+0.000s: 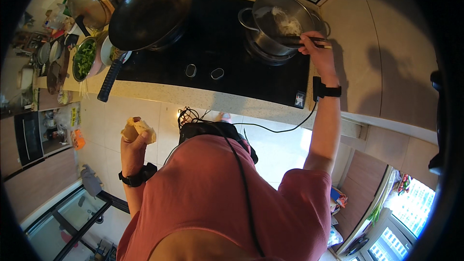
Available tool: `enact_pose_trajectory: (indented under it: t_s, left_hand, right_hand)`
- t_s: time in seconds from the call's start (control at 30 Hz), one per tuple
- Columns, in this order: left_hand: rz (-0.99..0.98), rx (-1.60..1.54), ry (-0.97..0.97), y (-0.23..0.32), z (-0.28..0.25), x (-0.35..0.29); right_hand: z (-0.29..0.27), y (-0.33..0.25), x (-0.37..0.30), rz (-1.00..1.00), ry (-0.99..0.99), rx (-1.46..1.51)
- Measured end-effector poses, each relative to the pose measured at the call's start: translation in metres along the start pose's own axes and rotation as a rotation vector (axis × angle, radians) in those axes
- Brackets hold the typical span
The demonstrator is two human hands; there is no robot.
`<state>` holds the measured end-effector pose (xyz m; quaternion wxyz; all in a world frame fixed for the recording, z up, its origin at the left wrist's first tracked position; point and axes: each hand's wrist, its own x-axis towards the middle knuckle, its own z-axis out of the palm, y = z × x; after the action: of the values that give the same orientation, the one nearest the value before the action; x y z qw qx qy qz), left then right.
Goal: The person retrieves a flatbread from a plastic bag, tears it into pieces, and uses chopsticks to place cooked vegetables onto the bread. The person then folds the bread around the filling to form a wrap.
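At the right burner, my right hand [318, 53] is closed round a pair of dark chopsticks [290, 42] with lighter ends. Their far part reaches over the rim of a steel pot [267, 38] with two loop handles. Pale noodles [286, 23] lie in the liquid inside it; whether the chopstick tips touch them I cannot tell. Low on the left, away from the counter, my left hand [133, 153] grips a torn piece of flatbread [138, 130] between thumb and fingers. Both wrists wear black bands.
A large dark wok [150, 17] stands on the left of the black cooktop [203, 43], its handle jutting past the counter's front edge. Beyond it are a glass lid [89, 9], a bowl of greens [85, 59] and a white bowl [107, 50]. A black cable [280, 131] runs from my right wrist.
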<state>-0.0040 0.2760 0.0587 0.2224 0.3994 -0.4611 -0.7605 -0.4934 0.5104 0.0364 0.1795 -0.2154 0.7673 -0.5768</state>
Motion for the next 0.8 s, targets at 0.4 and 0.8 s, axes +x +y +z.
enact_pose_trajectory:
  t_s: [0.4, 0.8]
  left_hand:
    - [0.025, 0.003, 0.022, -0.007, -0.007, -0.012]
    - [0.468, 0.615, -0.265, 0.05, 0.062, -0.019]
  right_hand:
    - [-0.003, -0.003, 0.0, -0.118, 0.363, -0.053]
    - [0.005, -0.008, -0.033, -0.357, 0.493, 0.076]
